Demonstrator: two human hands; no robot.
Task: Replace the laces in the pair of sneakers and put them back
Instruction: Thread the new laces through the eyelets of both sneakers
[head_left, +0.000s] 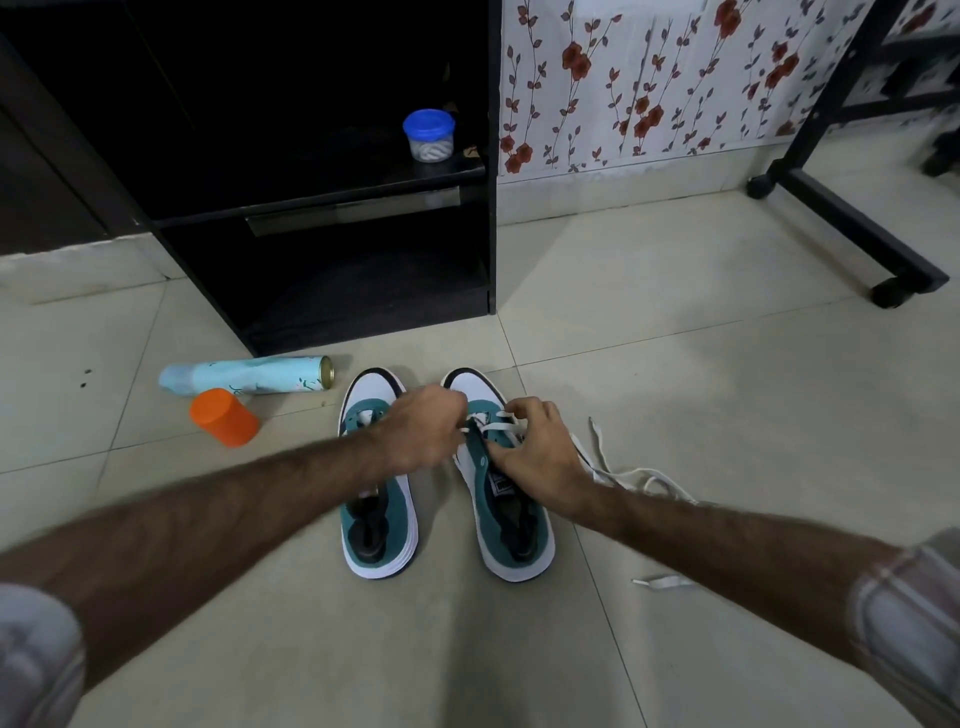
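Note:
Two teal-and-white sneakers stand side by side on the tiled floor, toes pointing away from me. The left sneaker (378, 525) has no lace that I can see. Over the front of the right sneaker (511, 525), my left hand (423, 434) pinches the white lace (496, 425) at the eyelets. My right hand (540, 457) rests on the shoe's tongue and side, fingers holding the same lace. The lace's loose length (631, 475) trails over the floor to the right, partly hidden under my right forearm.
A black open cabinet (332, 270) stands just beyond the sneakers, with a blue-lidded jar (429, 136) on its shelf. A pale blue spray can (249, 375) lies on its side by an orange cap (224, 417). A black wheeled frame (852, 228) is at the right.

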